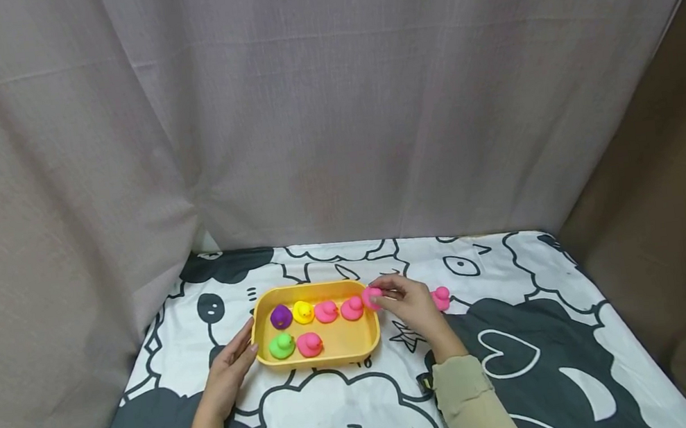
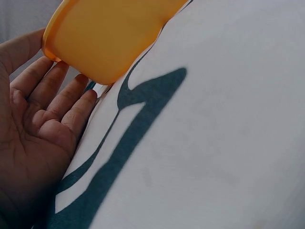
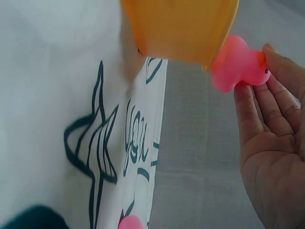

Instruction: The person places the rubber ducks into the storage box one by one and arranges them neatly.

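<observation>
My right hand (image 1: pixel 407 303) pinches a pink rubber duck (image 3: pixel 233 64) between thumb and fingertips, around its head and beak. In the head view that duck overlaps the right rim of the yellow tray (image 1: pixel 351 349). At the tray's left end, my left hand (image 1: pixel 229 376) touches the outside of the rim with thumb and fingertips, palm bare in the left wrist view. Inside the tray, a purple duck (image 1: pixel 280 317), a yellow duck (image 1: pixel 303 312) and two pink ducks (image 1: pixel 326 312) form the back row. A green duck (image 1: pixel 281 346) and another pink duck (image 1: pixel 310 344) sit in front.
One more pink duck (image 1: pixel 442 298) stands on the cloth to the right, partly behind my right hand. A black-and-white cartoon-print cloth (image 1: pixel 351 408) covers the table. Grey curtains (image 1: pixel 335 138) hang behind and at the left, with a brown one (image 1: pixel 662 208) at the right.
</observation>
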Demonstrator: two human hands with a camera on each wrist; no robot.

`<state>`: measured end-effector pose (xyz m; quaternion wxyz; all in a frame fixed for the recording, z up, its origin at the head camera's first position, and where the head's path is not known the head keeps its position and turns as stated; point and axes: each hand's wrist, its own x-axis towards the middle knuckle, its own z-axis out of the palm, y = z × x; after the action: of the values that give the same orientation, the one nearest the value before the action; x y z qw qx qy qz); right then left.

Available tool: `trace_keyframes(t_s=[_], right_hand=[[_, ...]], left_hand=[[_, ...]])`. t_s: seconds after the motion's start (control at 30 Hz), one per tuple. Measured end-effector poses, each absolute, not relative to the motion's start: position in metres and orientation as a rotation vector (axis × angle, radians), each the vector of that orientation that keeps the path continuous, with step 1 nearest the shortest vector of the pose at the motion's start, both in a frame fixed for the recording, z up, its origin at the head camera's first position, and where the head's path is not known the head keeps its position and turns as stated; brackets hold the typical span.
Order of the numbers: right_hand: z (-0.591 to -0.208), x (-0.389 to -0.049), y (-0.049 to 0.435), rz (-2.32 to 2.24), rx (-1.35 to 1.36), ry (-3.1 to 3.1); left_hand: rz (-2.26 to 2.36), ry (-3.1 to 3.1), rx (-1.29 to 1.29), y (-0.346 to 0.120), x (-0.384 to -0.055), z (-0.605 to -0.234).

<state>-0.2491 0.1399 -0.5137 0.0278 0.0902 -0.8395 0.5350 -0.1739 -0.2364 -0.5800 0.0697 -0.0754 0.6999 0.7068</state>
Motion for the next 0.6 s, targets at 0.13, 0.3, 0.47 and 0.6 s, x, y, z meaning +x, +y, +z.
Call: trace_keyframes(t_s=[0.13, 0.3, 0.47, 0.6], right_hand=[[-0.514, -0.249, 0.134, 1.679, 0.328, -2.554], [-0.516, -0.248, 0.125, 1.702, 0.35, -2.558], [-0.519, -0.246, 0.113, 1.682, 0.431, -2.61], [-0.52, -0.244, 0.106, 1.691, 0.448, -2.674]], left_hand=[[2.127, 2.109, -0.222, -0.237, -0.174, -0.58], [2.121, 2.114, -0.226, -0.236, -0.173, -0.579], [2.12, 2.114, -0.232, -0.236, -0.173, -0.58], [2.121, 2.117, -0.232, -0.236, -0.174, -0.58]])
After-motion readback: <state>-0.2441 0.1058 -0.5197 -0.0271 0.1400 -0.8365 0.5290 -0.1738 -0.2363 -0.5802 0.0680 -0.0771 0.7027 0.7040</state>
